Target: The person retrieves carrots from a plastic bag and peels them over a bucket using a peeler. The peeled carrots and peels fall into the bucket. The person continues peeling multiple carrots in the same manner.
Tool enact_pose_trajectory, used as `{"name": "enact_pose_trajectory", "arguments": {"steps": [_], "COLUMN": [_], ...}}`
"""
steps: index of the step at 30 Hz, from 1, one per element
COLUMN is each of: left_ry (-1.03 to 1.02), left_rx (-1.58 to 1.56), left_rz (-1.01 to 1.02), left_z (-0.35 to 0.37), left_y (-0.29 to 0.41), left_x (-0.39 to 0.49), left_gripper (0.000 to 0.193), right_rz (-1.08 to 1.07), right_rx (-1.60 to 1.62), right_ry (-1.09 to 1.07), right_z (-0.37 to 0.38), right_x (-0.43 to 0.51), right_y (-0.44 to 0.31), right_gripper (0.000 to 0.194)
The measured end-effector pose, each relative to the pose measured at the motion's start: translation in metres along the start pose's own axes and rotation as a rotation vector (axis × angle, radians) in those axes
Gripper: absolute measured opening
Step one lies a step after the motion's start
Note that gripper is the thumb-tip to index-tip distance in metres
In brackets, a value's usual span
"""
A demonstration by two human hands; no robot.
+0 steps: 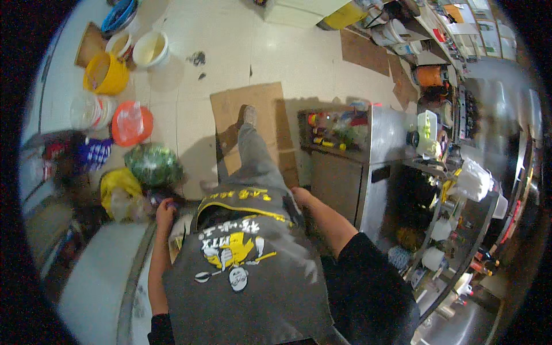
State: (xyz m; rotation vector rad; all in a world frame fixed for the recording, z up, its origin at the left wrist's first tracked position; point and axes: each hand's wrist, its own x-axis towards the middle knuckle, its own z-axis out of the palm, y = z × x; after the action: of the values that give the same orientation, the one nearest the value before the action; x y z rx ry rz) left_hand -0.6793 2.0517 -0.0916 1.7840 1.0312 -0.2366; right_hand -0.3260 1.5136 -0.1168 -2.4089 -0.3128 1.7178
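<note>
My left hand (165,212) is at the near corner of a pale panel (103,258) with a grey edge strip, possibly an appliance door. Its fingers are curled beside a small dark thing, and blur hides whether they grip anything. Just beyond it are a yellow bag (120,192) and a green bundle in clear plastic (154,166). My right hand (300,197) hangs low at the side of my grey printed apron (258,293); its fingers are mostly hidden. One shoe (249,115) is on a flattened cardboard sheet (269,97) on the floor.
At left stand a yellow bucket (105,74), a white bucket (151,49) and an orange-red container (132,123). A steel cabinet (336,181) with bottles on its shelf rises close on my right. Further right is a cluttered rack (461,241).
</note>
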Motion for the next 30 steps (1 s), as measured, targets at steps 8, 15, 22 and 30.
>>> {"name": "enact_pose_trajectory", "arguments": {"steps": [8,15,22,30], "left_ry": [0.143,-0.061,-0.256,-0.398], "left_rx": [-0.275,-0.042,-0.184,-0.033], "left_rz": [-0.212,-0.342,-0.193,0.033], "left_z": [-0.009,0.003,0.023,0.030], "left_y": [0.047,0.227,0.351,0.391], "left_x": [0.059,0.146,0.296,0.512], "left_gripper": [0.040,0.035,0.034,0.031], "right_rz": [-0.079,0.063,0.003,0.168], "right_rx": [-0.179,0.638,0.420,0.634], "right_ry": [0.121,0.181,0.355,0.378], "right_z": [-0.116,-0.292,-0.383,-0.434], "right_x": [0.143,0.154,0.190,0.169], "right_y": [-0.024,-0.122,-0.115,-0.083], "right_gripper": [0.030,0.030,0.031,0.034]}}
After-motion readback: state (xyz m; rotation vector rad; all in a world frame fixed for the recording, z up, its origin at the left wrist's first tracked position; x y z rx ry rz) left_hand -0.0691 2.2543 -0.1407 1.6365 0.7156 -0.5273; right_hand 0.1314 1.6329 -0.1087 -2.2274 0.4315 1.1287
